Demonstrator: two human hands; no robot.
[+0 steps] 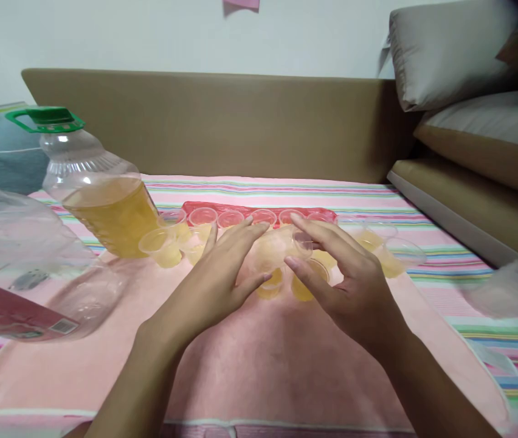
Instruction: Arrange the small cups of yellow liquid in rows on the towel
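Beside the pink mat [241,365] are a part-full, green-capped jug [113,213] and a clear bottle [76,298]. My left hand [213,277] and right hand [359,292] are spread open near plastic cups [277,246], contact unclear. Several hold yellow liquid; whether all do, I can't tell.

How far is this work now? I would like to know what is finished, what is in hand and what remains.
Several clear cups already hold yellow liquid. The left hand and right hand are around the middle cups; whether either grips one, I cannot tell. The green-capped bottle holds more liquid, and the cup stack at right looks unused, so some may be left.
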